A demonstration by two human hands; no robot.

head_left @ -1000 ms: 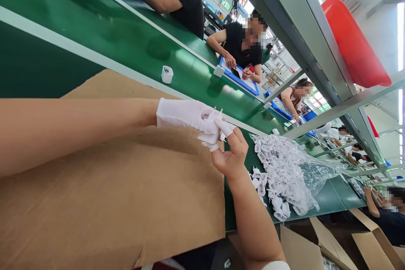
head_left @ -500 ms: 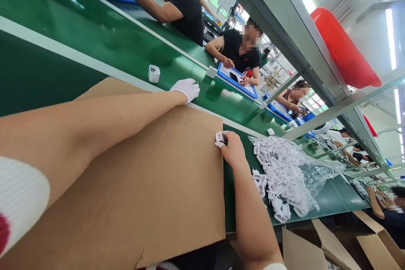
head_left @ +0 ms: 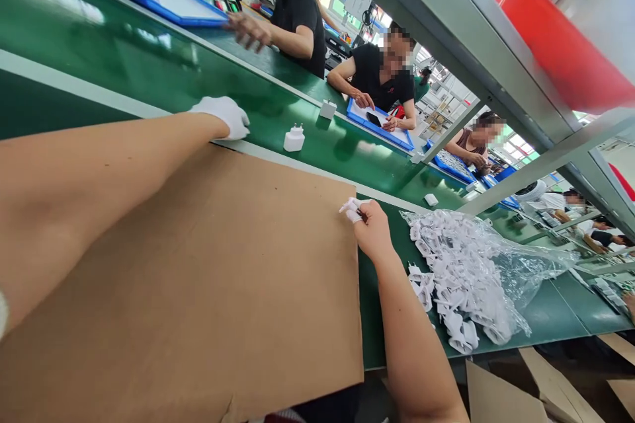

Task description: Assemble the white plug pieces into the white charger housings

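Head view: half a second ago my left hand [head_left: 223, 115] was out over the green belt [head_left: 169, 73]; now it has drawn back to my left, and a white adapter [head_left: 294, 138] stands by itself on the belt, pins upward, near the white strip [head_left: 99, 90] that runs along the near edge. I take that to mean this piece is out of my fingers. The open white housing that stood further left no longer shows; my glove may be covering it. The glove's back faces me, so I cannot tell whether that hand is gripping anything. My right hand [head_left: 370, 228] is at the corner of the cardboard [head_left: 238, 277], its covered fingertips bunched, but I cannot tell whether a part sits between them.

As for edges, the cardboard reaches up to the strip under my left arm, and the pile of white parts [head_left: 461, 264] lies just beside my right forearm. The metal beam [head_left: 446, 33] slants overhead, well apart from both hands, while a co-worker's hand [head_left: 253, 31] is across the belt, beside a blue tray [head_left: 198, 20]
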